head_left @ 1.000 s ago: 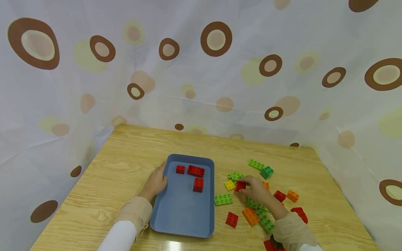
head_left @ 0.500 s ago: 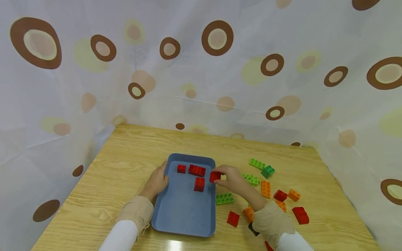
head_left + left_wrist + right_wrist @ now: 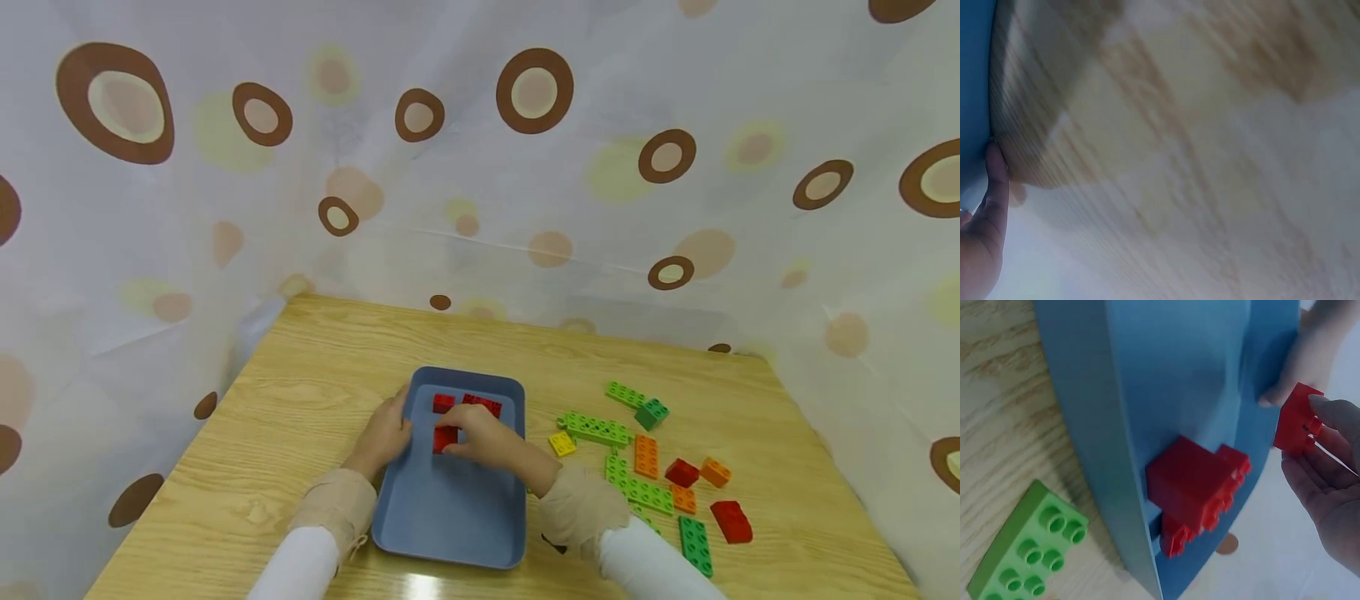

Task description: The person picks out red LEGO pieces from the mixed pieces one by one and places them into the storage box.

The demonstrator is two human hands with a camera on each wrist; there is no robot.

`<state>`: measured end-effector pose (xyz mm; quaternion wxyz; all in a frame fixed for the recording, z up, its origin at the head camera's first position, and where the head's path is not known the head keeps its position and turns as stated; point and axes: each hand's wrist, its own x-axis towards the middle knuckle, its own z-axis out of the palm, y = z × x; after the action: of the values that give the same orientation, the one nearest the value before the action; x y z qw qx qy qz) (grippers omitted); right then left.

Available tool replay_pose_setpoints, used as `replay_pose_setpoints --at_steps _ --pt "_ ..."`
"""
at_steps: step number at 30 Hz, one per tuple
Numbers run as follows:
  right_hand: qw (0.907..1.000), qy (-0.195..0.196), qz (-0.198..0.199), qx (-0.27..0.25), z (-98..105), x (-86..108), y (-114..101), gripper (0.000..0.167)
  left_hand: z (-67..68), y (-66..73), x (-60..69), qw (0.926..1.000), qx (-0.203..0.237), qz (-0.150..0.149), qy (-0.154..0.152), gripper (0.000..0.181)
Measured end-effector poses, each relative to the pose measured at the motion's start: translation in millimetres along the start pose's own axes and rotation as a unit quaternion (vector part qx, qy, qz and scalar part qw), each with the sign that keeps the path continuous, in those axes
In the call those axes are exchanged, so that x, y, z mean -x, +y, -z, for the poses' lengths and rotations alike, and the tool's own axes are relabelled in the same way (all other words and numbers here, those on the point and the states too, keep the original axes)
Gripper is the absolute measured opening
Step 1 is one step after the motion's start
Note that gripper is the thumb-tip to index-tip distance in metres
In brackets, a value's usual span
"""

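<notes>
Over the blue-grey tray, my right hand pinches a red toy building brick between thumb and fingers. The right wrist view shows that held brick above the tray wall, studs facing the palm. My left hand grips the tray's left rim, thumb on the inner side. A small red brick and a longer red brick lie at the tray's far end. Another red brick in the tray is hidden by my right hand in the head view.
Right of the tray lie loose bricks: a long light green one, a yellow one, an orange one, a dark green one and red ones such as the sloped brick. A patterned curtain hangs behind the table.
My right hand has carried the red brick leftward from the loose bricks to above the tray. The left hand has stayed on the rim. The head view has turned slightly left.
</notes>
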<state>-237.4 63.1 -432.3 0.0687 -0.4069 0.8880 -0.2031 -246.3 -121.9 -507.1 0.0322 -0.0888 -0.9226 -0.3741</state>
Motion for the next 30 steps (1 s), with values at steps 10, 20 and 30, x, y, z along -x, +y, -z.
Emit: replay_pose_setpoints --at_steps 10,20,30 --pt "0.9992 -0.035 0.009 -0.015 -22.8 -15.2 -5.2 0.032 -1.5 0.2 0.5 0.9999 -0.006 -0.004 0.007 0.06" --pt "0.9986 -0.053 0.002 -0.009 -36.5 -19.1 -0.9 0.03 -1.0 0.0 -0.5 1.0 -0.004 0.001 0.003 0.061" --pt "0.9986 -0.051 -0.009 -0.015 -38.5 -15.2 -3.1 0.035 0.3 1.3 1.4 0.9998 -0.002 0.017 -0.004 0.061"
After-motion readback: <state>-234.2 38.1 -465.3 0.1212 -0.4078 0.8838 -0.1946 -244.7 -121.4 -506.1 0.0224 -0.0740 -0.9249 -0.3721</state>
